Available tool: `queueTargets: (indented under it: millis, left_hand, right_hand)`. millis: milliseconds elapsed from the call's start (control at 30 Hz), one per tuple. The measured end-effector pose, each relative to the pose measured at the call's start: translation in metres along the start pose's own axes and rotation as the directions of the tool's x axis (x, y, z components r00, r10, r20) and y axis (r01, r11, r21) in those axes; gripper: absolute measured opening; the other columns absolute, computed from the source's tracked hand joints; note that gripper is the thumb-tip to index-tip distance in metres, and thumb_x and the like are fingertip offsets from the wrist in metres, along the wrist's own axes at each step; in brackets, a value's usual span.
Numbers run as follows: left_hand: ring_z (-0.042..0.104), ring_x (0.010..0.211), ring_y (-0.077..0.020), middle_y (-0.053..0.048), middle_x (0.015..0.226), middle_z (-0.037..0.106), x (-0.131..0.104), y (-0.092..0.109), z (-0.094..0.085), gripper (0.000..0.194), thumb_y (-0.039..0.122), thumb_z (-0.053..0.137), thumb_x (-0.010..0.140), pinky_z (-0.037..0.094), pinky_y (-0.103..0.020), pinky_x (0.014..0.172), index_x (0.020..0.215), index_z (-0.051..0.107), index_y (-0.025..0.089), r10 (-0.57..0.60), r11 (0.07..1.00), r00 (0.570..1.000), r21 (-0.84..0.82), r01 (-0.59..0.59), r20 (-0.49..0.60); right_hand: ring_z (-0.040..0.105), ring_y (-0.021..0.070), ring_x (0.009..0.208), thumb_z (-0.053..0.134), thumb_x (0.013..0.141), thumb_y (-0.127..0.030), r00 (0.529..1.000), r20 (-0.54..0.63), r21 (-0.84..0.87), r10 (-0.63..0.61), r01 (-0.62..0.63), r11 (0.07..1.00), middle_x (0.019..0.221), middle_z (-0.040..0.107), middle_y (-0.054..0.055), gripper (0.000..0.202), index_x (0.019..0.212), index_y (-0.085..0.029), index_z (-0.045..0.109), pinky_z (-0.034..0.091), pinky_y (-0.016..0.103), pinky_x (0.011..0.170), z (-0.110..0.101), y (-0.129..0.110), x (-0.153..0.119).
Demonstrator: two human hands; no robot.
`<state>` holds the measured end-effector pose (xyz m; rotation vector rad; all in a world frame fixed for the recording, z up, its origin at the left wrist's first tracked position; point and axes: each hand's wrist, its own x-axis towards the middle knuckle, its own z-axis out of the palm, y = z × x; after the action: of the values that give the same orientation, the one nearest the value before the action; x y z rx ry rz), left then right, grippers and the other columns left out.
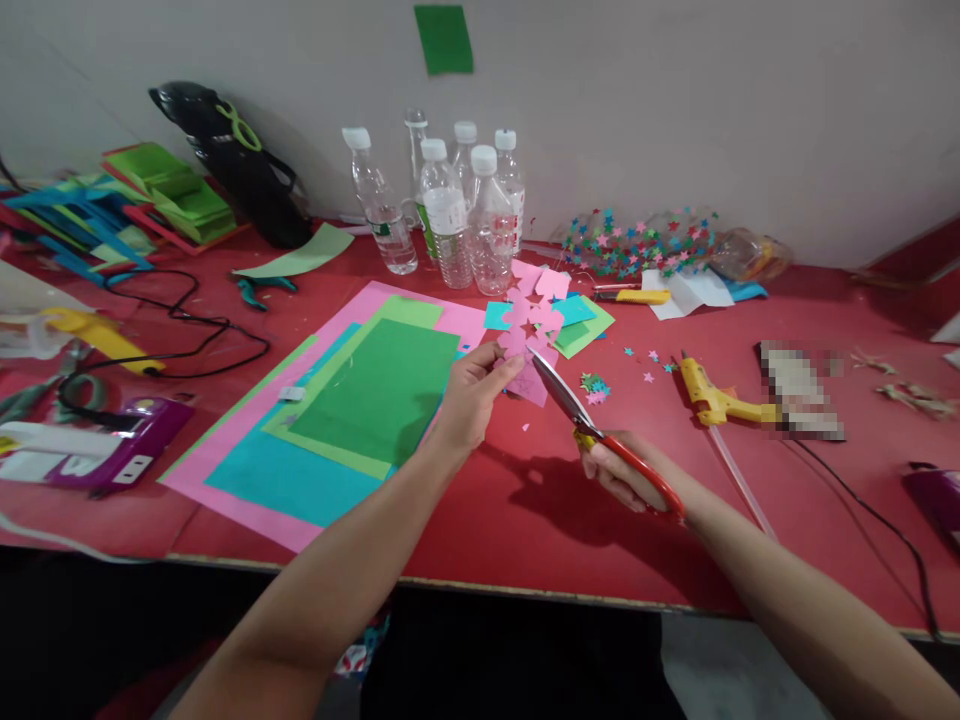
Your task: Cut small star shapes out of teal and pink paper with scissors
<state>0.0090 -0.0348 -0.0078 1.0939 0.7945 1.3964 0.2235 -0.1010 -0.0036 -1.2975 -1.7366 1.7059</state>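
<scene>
My left hand [474, 395] pinches the edge of a pink paper sheet [551, 320] with star-shaped holes cut in it. Red-handled scissors [574, 400] are gripped in my right hand [619, 470]. Their blade tips meet the lower part of the pink sheet, close to my left fingertips; whether the blades are fully closed is hard to see. A star outline seems to be drawn there. Below and right of the sheet lies a little pile of cut paper stars [595, 388]. Blue and light green paper pieces [589, 328] lie behind the sheet.
Stacked coloured sheets [375, 390] lie left of my hands. Several plastic bottles [450, 220] stand against the wall. A yellow glue gun [712, 395] with a cord lies to the right, a yellow cutter knife [643, 296] further back. A bottle covered in stars [645, 243] lies behind.
</scene>
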Motion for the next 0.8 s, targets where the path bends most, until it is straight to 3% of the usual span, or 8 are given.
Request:
queueTargets:
  millis: [500, 800]
  left_hand:
    - [0.044, 0.055, -0.0060, 0.004, 0.060, 0.051, -0.004, -0.008, 0.006, 0.024, 0.033, 0.068, 0.076, 0.040, -0.019, 0.054, 0.065, 0.056, 0.017, -0.004, 1.000, 0.999, -0.022, 0.003, -0.033]
    - [0.044, 0.058, -0.0069, 0.004, 0.063, 0.050, -0.005, -0.008, 0.008, 0.021, 0.032, 0.069, 0.074, 0.041, -0.019, 0.053, 0.067, 0.057, 0.018, -0.021, 1.000, 1.000, -0.017, 0.021, -0.014]
  right_hand:
    - [0.033, 0.0060, 0.024, 0.043, 0.087, -0.052, 0.978, -0.128, -0.038, 0.162, -0.168, 0.985, 0.032, 0.037, -0.010, 0.037, 0.067, -0.020, 0.043, 0.024, 0.017, 0.030, 0.016, -0.009, 0.002]
    - [0.032, 0.0054, 0.024, 0.042, 0.085, -0.060, 0.989, -0.114, -0.020, 0.090, -0.092, 0.996, 0.033, 0.038, -0.010, 0.044, 0.069, -0.019, 0.046, 0.026, 0.017, 0.031, 0.014, -0.008, 0.001]
